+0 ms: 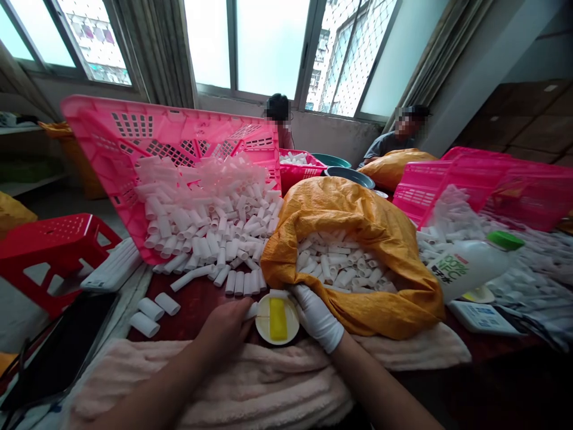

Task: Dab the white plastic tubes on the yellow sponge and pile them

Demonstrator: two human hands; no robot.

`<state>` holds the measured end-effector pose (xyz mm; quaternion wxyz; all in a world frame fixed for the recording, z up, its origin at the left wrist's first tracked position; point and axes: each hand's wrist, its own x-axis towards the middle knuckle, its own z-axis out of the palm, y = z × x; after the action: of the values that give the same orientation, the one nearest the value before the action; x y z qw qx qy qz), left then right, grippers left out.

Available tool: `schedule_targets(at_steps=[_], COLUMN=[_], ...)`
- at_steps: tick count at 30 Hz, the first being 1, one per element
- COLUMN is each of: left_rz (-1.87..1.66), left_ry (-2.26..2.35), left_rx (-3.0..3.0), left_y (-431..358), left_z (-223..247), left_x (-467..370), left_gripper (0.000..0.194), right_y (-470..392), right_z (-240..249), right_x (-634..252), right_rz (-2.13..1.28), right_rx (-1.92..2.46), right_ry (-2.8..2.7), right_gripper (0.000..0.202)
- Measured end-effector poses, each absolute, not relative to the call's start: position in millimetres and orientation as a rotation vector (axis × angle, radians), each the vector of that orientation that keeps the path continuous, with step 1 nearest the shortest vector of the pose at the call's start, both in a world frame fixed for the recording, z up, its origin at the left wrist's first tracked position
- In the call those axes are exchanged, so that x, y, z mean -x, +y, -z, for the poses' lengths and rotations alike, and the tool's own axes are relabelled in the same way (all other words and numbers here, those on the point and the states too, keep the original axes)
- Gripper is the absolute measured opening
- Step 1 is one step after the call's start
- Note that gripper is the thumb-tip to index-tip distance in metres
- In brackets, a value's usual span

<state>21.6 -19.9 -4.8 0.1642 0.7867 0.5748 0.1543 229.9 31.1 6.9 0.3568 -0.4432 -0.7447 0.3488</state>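
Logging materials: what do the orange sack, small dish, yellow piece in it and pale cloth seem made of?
Orange sack: probably woven plastic, slightly shiny with stiff creases. Small dish: plastic or ceramic, can't tell which; smooth and pale. Yellow piece: possibly sponge, matte and evenly coloured. Pale cloth: likely plush fabric, with soft folds and fuzzy surface.

I held my bare left hand [228, 325] and gloved right hand [319, 318] at either side of a small dish [292, 321] with a yellow pad [278, 321] in it, near an orange sack [347, 197] of white tubes [333, 267].
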Motion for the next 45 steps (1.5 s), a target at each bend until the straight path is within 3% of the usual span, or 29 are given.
schedule_targets(at_steps=[4,16,24,38,45], left_rz=[-0.420,-0.496,-0.449,-0.426,-0.396], left_ry=[1.646,1.602,1.642,1.654,1.677], left_rx=[-2.231,-2.251,-2.251,-2.249,-2.268], left_y=[-21.4,-20.2,-20.6,-22.9,-22.9], left_z=[2.7,7.9,3.1,-0.7,-0.9], left_x=[-21.6,-19.8,-20.4,-21.2,-21.5], left_gripper=[0.015,0.012,0.013,0.012,0.011], right_y=[30.4,29.1,27.1,27.6,23.8], right_z=[-7.7,4.3,1.1,7.1,-1.5], right_x=[-232.8,-240.6,-239.3,-244.2,-243.6], right_rz=[-0.825,-0.838,-0.803,-0.787,-0.677], right_rx=[1.117,1.099,1.072,1.096,1.045], right_ry=[-2.009,-2.048,-2.050,-2.061,-2.180], right_gripper=[0.017,0.026,0.016,0.022,0.015])
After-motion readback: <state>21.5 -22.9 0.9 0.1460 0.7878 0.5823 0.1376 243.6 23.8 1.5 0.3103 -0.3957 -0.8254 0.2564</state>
